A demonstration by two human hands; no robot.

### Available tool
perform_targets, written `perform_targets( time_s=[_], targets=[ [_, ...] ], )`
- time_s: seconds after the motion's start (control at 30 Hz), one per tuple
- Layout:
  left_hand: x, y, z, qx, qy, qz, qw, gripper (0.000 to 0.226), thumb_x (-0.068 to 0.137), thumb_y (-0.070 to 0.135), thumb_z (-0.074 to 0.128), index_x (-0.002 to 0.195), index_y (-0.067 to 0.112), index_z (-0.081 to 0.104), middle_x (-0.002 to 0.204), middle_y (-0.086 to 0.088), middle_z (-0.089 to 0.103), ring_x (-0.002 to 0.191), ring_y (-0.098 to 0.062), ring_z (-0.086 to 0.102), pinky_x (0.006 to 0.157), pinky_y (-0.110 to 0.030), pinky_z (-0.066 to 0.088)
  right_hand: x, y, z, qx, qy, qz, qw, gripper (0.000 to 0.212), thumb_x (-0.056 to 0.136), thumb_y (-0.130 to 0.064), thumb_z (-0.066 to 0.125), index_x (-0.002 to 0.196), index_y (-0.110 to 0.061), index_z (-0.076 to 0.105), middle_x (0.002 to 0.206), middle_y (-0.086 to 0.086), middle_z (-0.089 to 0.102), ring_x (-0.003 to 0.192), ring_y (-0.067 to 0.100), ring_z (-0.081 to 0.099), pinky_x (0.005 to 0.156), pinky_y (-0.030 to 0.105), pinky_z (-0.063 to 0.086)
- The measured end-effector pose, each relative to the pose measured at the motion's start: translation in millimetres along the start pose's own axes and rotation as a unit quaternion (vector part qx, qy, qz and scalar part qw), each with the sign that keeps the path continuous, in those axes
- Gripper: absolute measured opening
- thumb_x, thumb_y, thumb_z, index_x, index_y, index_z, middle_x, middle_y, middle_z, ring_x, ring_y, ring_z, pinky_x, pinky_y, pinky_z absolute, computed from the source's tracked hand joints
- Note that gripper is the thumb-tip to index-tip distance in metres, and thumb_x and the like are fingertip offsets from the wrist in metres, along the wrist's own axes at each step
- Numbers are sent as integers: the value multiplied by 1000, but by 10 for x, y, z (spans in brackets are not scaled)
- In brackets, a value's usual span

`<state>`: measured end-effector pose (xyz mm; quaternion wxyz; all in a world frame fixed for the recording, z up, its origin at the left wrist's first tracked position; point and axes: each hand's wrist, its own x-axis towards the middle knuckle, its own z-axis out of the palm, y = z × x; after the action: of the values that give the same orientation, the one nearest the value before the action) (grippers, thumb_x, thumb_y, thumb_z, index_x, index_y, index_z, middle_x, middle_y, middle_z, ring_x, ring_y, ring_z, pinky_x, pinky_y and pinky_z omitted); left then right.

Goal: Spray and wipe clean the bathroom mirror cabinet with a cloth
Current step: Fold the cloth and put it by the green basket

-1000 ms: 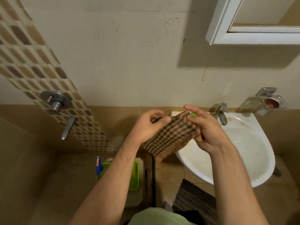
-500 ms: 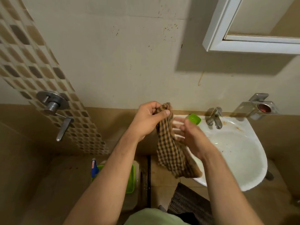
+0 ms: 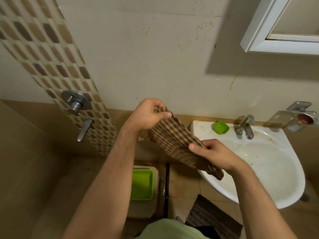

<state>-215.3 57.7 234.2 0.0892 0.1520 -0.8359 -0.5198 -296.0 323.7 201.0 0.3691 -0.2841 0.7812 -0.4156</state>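
— Far left?
— Slanting band of brown and beige mosaic tiles (image 3: pixel 51 66) on the wall. Chrome shower valve (image 3: pixel 76 104) mounted on it, with the lever pointing down.

— Lower down?
— Bright green tray (image 3: pixel 142 184) near the floor, partly hidden behind the left forearm.

— And the left hand (image 3: pixel 148 116)?
— Held up in front of the wall, fingers and thumb curled, pinching the upper end of the checked cloth (image 3: pixel 174 140).

— Whereabouts of the cloth, then?
— In mid-air, stretched on a slant between both hands. Brown and black check, bunched into folds. Lower tail dangling over the near-left rim of the sink (image 3: pixel 276 169).

— Right hand (image 3: pixel 214 152)?
— Lower than the left, gripping the cloth's lower part, thumb on top and fingers tucked underneath.

— Further right?
— White sink, stained around the tap (image 3: pixel 245 128). Small green cup (image 3: pixel 221 127) on the back ledge, just beside the tap. Wall-mounted chrome holder (image 3: pixel 296 118) with something reddish inside, too unclear to name.

— Mirror cabinet (image 3: pixel 283 47)?
— Top right, white-framed, high above the sink and well apart from the cloth and both hands.

— Bottom edge?
— Dark patterned mat (image 3: pixel 212 219) on the floor below the sink. Pale green garment (image 3: pixel 165 228) at the very bottom.
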Motion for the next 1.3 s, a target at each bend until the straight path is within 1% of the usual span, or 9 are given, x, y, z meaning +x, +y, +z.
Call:
perform_targets(
  time_s=[0.1,0.2,0.27,0.4,0.63,0.8,1.0,1.2,1.3],
  targets=[
    [39,-38,-64,-325,108,54,938,14,85,29,81,98,25,75,95,10,76,90,-4,70,76,-21,54,0,-148,1,175,0,-71,982,27,87,-36,79,86,-10,79,92,13,79,83,25,76,76,37,58],
    [-123,-583,183,-478,241,-168,828,76,97,67,48,155,18,44,159,-4,45,148,-26,40,116,-45,35,19,-277,-15,447,23,-121,886,29,88,-31,70,108,-12,80,111,12,77,103,25,74,87,38,60],
    [-429,-1069,736,-470,159,-346,796,94,93,77,36,158,9,36,157,-15,47,147,-34,40,123,-54,24,34,-309,-11,527,5,-105,844,34,96,-30,61,112,-6,77,114,15,76,107,29,73,91,41,60],
    [-698,-1203,1607,-623,-143,-436,634,89,84,70,51,136,-2,59,138,-26,61,138,-38,49,121,-51,30,10,-297,-18,516,35,-41,855,33,97,-24,53,96,-5,80,97,14,78,89,26,77,81,38,63],
    [-617,-1332,1674,-401,-246,-377,797,45,101,48,52,133,20,65,128,-13,70,117,-32,68,96,-58,56,-22,-126,-172,617,117,12,778,35,106,-25,45,115,-1,68,114,20,75,105,33,75,78,45,63],
    [-747,-1339,1770,-550,-229,-390,702,79,93,64,59,141,2,53,136,-23,64,126,-38,63,95,-52,57,-56,-40,-218,665,108,-27,738,36,105,-29,46,115,-4,71,117,14,75,117,32,71,89,50,61],
    [-604,-1158,1666,-519,-65,-356,775,95,83,71,58,153,9,40,147,-13,57,134,-27,56,114,-49,43,-178,-8,-203,623,69,-26,779,30,103,-38,45,99,-15,65,120,10,60,125,32,55,119,52,31],
    [-767,-1040,1699,-550,-227,-291,749,53,105,35,51,148,3,50,139,-19,59,133,-34,52,123,-52,29,-156,-83,-99,628,65,-50,774,29,99,-36,48,91,-16,68,108,8,68,113,30,64,109,48,45],
    [-835,-1042,1725,-528,-232,-301,760,36,103,12,54,134,-6,59,121,-20,68,113,-30,66,110,-49,47,-151,-79,-94,622,68,-53,778,26,97,-35,50,91,-17,68,105,6,72,108,28,68,103,46,50]
  ],
)
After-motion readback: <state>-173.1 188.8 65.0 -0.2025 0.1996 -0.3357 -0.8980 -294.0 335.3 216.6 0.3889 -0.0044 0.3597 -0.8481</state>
